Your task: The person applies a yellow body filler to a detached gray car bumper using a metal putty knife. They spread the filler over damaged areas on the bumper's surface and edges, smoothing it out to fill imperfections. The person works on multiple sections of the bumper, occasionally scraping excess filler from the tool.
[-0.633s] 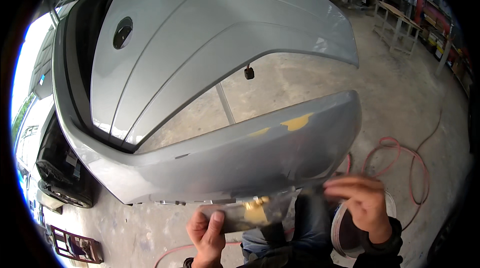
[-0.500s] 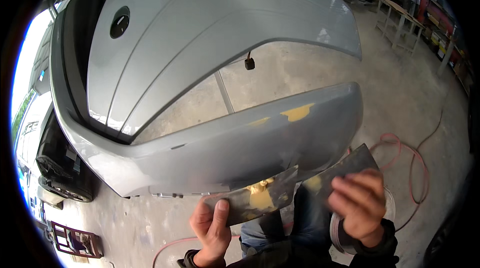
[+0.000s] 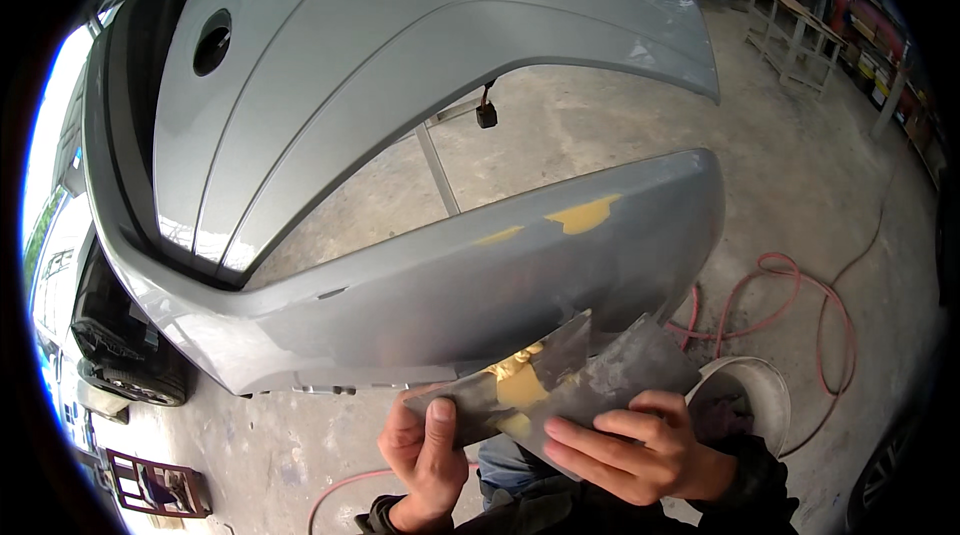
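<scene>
Between thumb and fingers, my left hand point(image 3: 425, 450) grips a dark flat spreader point(image 3: 470, 410) smeared with yellow body filler point(image 3: 522, 387). My right hand point(image 3: 640, 450) holds a second grey spreader point(image 3: 640, 360), its fingers laid flat across the face. The right spreader's edge overlaps the left one close to the filler, and whether they touch is hard to tell. Just beyond both hands is a grey car bumper point(image 3: 420, 320), with yellow filler patches point(image 3: 585, 215) along its upper edge.
A white bucket point(image 3: 775, 385) with a dark cloth inside stands right of my right hand. Red hose point(image 3: 835, 310) coils on the concrete floor. A wooden workbench point(image 3: 790, 20) stands far right. A connector point(image 3: 486, 115) hangs under the bumper's upper panel. A dark red frame point(image 3: 150, 485) lies lower left.
My right hand has moved left and turned, bringing its spreader over the left one. My left hand stays nearly in place. The bumper sits slightly further left and higher in view.
</scene>
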Demonstrator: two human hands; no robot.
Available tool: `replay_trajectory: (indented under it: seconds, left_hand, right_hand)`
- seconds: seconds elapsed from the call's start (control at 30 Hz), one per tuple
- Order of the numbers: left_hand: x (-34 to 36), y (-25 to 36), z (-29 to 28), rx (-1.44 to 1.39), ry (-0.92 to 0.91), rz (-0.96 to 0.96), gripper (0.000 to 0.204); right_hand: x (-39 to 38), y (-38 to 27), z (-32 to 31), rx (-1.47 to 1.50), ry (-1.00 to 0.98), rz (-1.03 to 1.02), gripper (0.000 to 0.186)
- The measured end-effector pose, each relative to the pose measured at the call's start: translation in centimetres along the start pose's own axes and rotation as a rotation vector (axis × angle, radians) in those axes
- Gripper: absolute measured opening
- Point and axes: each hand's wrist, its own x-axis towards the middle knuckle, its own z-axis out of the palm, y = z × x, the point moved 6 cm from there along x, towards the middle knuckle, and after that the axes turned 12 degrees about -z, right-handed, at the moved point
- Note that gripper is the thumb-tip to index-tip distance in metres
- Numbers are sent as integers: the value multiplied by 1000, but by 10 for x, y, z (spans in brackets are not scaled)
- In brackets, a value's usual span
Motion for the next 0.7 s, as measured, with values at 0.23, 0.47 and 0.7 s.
replay_trajectory:
  seconds: [0.23,0.47,0.7]
  left_hand:
    - [0,-76,-22,88,-578,-540,16]
    - [13,-118,-24,175,-505,-509,15]
    - [18,-114,-4,-96,-601,-391,17]
  right_hand:
    - [-12,55,-29,-131,135,224,25]
    - [11,82,2,-326,312,81,20]
    - [21,86,13,-346,381,64,20]
